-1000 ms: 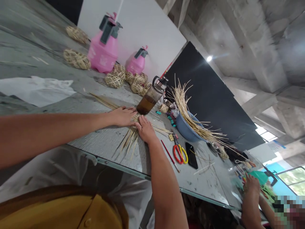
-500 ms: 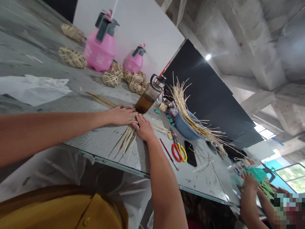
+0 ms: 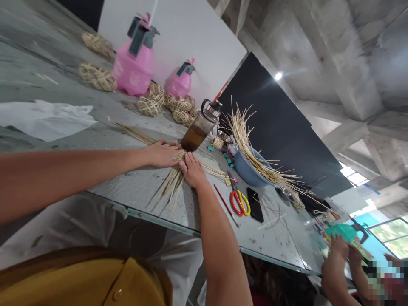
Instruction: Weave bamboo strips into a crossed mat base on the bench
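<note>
Thin bamboo-like strips (image 3: 170,185) lie crossed on the grey table, fanning toward its near edge and out to both sides. My left hand (image 3: 162,154) rests flat over the crossing with its fingers stretched out. Beside it, my right hand (image 3: 193,171) presses down on the strips, fingers extended and slightly apart. Part of the crossing is hidden under both hands. Just behind them stands a bottle (image 3: 198,131) of brown liquid with a dark cap.
Red-and-yellow-handled scissors (image 3: 239,203), a thin brush (image 3: 225,205) and a phone (image 3: 255,205) lie to the right. Behind are a blue basin (image 3: 247,170) of long strips, woven balls (image 3: 149,106) and pink spray bottles (image 3: 134,68). A co-worker's hands (image 3: 339,246) are at far right.
My right hand has shifted slightly to the right, its thumb drawn in from the strips. My left hand stays in place. The co-worker's hands have moved near the green bottle.
</note>
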Available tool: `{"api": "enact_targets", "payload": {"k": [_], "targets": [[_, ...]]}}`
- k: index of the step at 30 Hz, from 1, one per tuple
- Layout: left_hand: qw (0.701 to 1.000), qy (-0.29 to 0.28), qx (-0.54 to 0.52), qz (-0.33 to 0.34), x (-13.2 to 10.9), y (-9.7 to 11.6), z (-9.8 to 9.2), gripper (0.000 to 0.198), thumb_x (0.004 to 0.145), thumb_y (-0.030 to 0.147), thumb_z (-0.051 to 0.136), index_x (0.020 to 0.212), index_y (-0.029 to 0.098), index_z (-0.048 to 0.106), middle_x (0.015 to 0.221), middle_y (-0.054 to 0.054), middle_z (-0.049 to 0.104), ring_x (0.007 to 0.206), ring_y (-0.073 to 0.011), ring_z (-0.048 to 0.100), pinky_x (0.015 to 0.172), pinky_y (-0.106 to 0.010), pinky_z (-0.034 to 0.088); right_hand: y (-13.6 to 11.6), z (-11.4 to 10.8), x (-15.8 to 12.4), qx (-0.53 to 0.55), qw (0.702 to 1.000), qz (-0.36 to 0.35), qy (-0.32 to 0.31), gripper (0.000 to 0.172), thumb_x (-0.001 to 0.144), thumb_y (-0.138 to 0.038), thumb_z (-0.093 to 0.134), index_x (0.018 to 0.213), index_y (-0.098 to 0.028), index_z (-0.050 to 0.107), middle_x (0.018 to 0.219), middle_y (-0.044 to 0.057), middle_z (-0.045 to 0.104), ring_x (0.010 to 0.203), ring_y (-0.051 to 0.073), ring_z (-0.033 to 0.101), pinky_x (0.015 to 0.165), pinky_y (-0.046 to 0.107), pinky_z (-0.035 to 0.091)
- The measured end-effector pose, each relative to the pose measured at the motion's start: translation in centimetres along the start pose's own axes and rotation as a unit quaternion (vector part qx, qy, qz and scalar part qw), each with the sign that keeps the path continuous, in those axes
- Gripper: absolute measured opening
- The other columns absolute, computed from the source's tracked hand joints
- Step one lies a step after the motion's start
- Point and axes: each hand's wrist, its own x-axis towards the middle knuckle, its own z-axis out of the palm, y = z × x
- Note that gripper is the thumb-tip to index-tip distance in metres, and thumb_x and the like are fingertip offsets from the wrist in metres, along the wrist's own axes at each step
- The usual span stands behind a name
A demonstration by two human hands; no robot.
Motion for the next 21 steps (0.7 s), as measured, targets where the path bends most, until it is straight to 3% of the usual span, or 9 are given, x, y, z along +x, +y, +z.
{"api": "enact_targets", "payload": {"k": [9,15,21], "targets": [[1.0,0.001,0.021,0.006,0.0,0.1,-0.1,0.058,0.092,0.047,0.048,0.145,0.022,0.052,0.148,-0.015,0.048,0.142,-0.0356,0.036,0.112,-0.058,0.023,0.3,0.1,-0.1,0.001,1.0,-0.021,0.011,0.063,0.105,-0.05,0.028,0.157,-0.013,0.028,0.163,0.011,0.024,0.154,0.024,0.015,0.124,0.05,0.017],[0.999,0.001,0.033,0.02,-0.1,-0.2,0.2,0.059,0.093,0.05,0.051,0.146,0.024,0.051,0.156,-0.014,0.037,0.142,-0.0398,0.035,0.11,-0.06,0.025,0.6,0.2,-0.5,0.031,0.998,-0.054,0.031,0.058,0.105,-0.048,0.034,0.155,-0.019,0.035,0.161,0.006,0.03,0.153,0.026,0.02,0.124,0.054,0.017],[0.999,0.013,0.027,0.041,-0.4,0.3,-0.4,0.057,0.095,0.056,0.048,0.141,0.024,0.057,0.152,-0.014,0.044,0.14,-0.0385,0.038,0.11,-0.058,0.025,1.3,0.8,-0.4,0.095,0.99,-0.062,0.079,0.049,0.105,-0.044,0.034,0.146,-0.023,0.05,0.155,0.003,0.043,0.149,0.025,0.03,0.123,0.051,0.022]]}}
